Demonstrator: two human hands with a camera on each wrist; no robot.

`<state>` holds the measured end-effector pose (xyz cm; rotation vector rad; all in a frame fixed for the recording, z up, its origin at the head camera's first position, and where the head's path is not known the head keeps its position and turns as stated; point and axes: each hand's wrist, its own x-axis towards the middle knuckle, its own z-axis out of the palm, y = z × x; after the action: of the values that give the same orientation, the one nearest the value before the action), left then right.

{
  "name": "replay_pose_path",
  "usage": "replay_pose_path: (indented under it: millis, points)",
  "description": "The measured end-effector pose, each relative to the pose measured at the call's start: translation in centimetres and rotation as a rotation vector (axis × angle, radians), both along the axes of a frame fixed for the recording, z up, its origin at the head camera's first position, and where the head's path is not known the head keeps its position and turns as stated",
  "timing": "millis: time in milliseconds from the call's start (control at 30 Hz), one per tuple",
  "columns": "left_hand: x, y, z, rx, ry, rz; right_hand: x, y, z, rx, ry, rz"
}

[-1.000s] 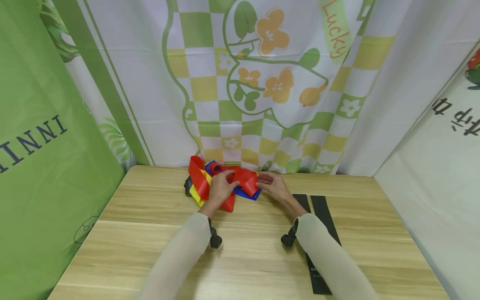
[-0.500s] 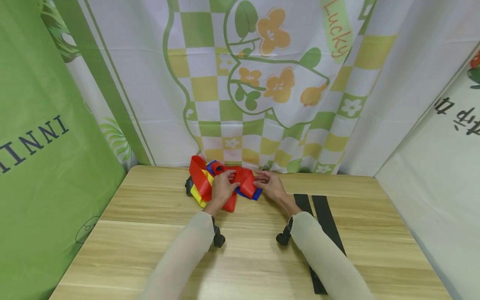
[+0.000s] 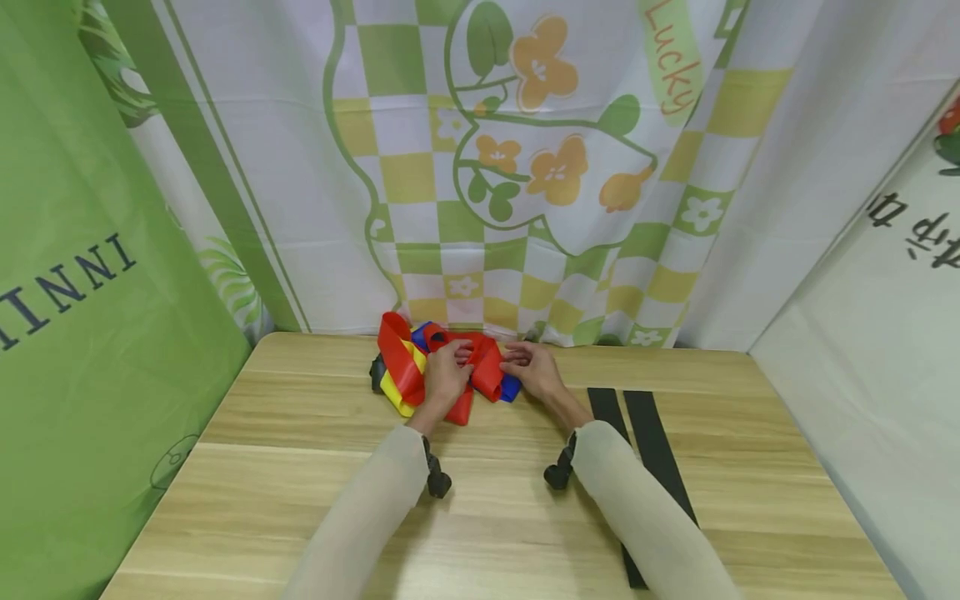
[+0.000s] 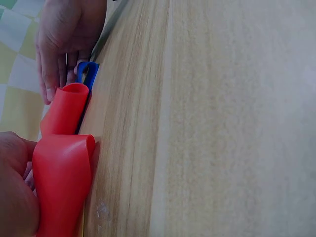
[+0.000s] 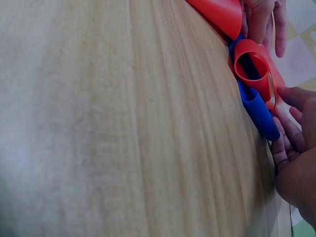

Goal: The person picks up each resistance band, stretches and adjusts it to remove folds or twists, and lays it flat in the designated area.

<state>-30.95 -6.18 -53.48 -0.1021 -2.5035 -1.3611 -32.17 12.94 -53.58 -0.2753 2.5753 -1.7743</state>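
A heap of wide, flat elastic bands lies at the far edge of the table. A red band (image 3: 487, 371) bends into loops on top, with a blue band (image 3: 510, 388) beneath its right end. My left hand (image 3: 444, 379) holds the middle of the red band between thumb and fingers. From the right, my right hand (image 3: 543, 373) pinches the red band's rolled end; the right wrist view shows its thumb (image 5: 289, 96) on the red edge and its lower fingers beside the blue fold (image 5: 259, 116). Another red loop (image 3: 401, 362) stands up left of the left hand.
A yellow band (image 3: 393, 392) and a black one (image 3: 377, 372) show at the heap's left. Two flat black strips (image 3: 660, 442) lie on the wooden table (image 3: 300, 475) by the right forearm. A patterned curtain (image 3: 465, 242) hangs right behind the heap.
My right hand has moved a little left, bringing the red band's end with it, which now curls into a narrower roll. My left hand has shifted slightly right.
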Motion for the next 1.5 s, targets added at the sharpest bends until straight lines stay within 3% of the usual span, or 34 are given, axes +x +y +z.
replay_pose_path:
  millis: [267, 533, 800, 1133, 1333, 1500]
  points:
    - [0.5, -0.3, 0.2, 0.132, 0.053, -0.047, -0.1, -0.7, -0.1, -0.025, -0.018, -0.044]
    - [0.9, -1.2, 1.2, 0.187, 0.096, -0.019, 0.2, -0.6, 0.0, -0.004, -0.012, -0.104]
    - [1.3, -2.5, 2.8, 0.307, 0.142, -0.015, 0.6, 0.3, 0.3, -0.026, -0.021, -0.133]
    - [2.1, -4.1, 4.7, 0.308, 0.197, -0.029, 1.6, 1.7, 0.8, -0.136, -0.023, -0.142]
    - [2.5, -4.7, 5.4, 0.297, 0.181, -0.031, 2.2, 2.6, 1.1, -0.177, -0.001, -0.177]
    - [2.6, -4.9, 6.2, 0.312, 0.193, -0.019, 2.9, 3.2, 2.2, -0.194, -0.002, -0.163]
